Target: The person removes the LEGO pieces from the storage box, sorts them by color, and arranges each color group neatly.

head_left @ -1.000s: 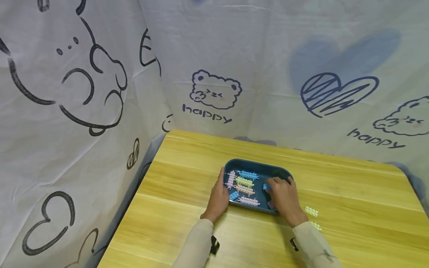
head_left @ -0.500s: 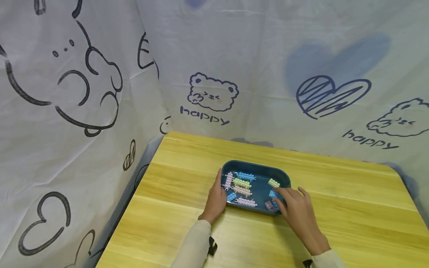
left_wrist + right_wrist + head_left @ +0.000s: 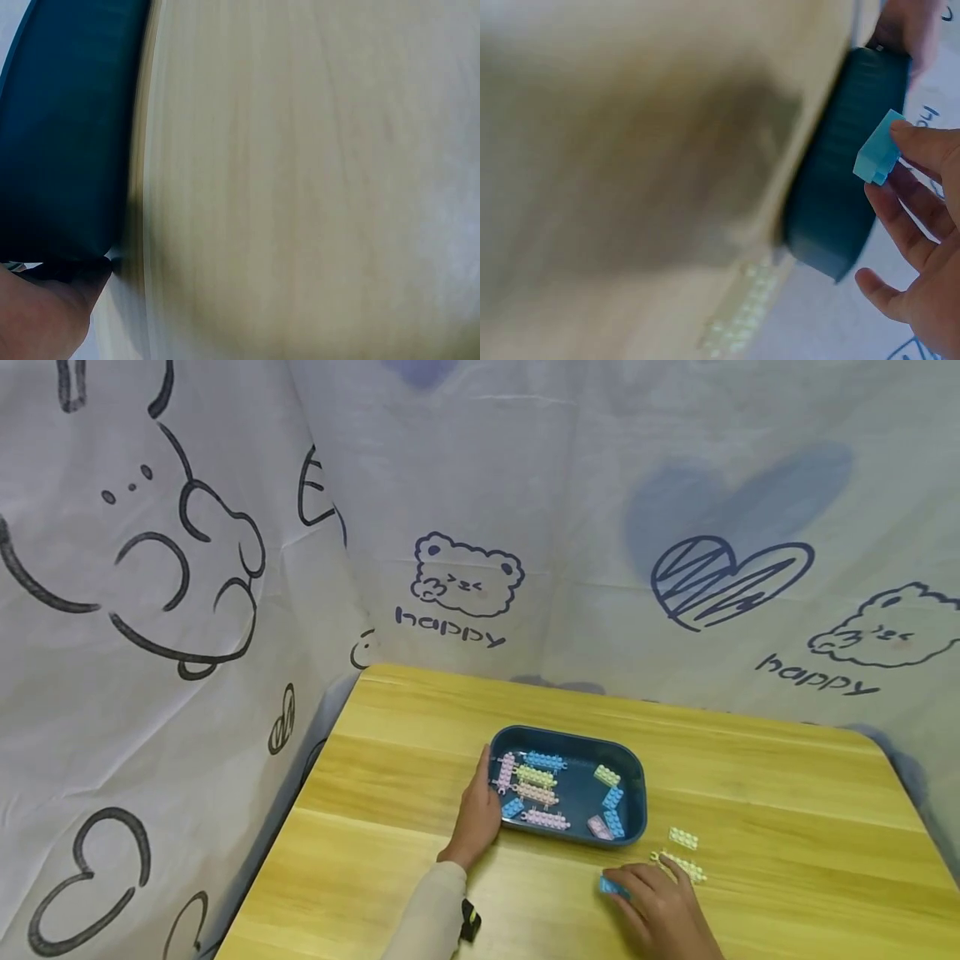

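Note:
A dark teal tray (image 3: 570, 839) sits on the table with several studded building blocks in it. My left hand (image 3: 477, 820) rests along the tray's left end, fingers straight against the outer wall; the left wrist view catches part of that hand (image 3: 45, 315) at the tray's corner. In front of the tray, my right hand (image 3: 663, 906) pinches a blue building block (image 3: 611, 887) between thumb and fingers. The right wrist view shows this blue block (image 3: 880, 150) from the side, studs facing the fingers. Beside the right hand lies a pale yellow block strip (image 3: 686, 867).
Behind the strip is a shorter pale yellow block (image 3: 683, 837). Inside the tray, pink, yellow, peach and blue strips gather at the left, while blue blocks (image 3: 613, 810), a yellow block (image 3: 607, 775) and a pink block (image 3: 599, 827) lie right. A printed curtain (image 3: 465, 460) hangs behind the table.
My right hand has moved out of the tray toward the table's front, carrying a blue block. The left hand stays at the tray's left end.

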Motion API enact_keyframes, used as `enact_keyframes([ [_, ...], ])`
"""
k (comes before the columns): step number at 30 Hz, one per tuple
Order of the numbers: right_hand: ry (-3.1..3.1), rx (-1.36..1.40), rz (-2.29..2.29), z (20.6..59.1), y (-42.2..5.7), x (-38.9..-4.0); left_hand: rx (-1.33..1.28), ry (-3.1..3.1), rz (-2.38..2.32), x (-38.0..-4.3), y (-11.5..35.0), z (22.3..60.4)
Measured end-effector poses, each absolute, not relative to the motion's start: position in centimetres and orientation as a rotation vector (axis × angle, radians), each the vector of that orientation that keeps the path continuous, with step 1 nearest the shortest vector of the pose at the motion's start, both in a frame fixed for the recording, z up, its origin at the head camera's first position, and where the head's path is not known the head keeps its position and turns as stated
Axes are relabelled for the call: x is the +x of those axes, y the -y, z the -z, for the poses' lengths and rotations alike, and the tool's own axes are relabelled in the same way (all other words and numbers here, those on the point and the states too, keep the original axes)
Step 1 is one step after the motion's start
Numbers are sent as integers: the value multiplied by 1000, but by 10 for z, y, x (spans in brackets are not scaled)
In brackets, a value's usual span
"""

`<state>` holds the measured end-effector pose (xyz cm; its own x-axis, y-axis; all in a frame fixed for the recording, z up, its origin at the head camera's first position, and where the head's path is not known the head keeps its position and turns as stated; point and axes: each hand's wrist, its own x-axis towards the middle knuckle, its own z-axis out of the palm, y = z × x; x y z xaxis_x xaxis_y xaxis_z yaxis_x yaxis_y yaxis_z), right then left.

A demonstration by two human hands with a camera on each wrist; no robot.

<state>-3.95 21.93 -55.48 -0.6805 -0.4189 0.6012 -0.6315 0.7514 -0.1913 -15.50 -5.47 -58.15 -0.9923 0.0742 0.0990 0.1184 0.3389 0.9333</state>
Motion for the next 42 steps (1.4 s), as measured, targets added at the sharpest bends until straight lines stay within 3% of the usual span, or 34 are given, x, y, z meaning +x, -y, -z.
enact_keyframes([
  [24,2647,773,-413,582,-223,-36,-179,2539,1777,-154,55,581],
  [42,2562,777,-538,567,-221,-40,-180,2537,1788,-155,56,581],
])
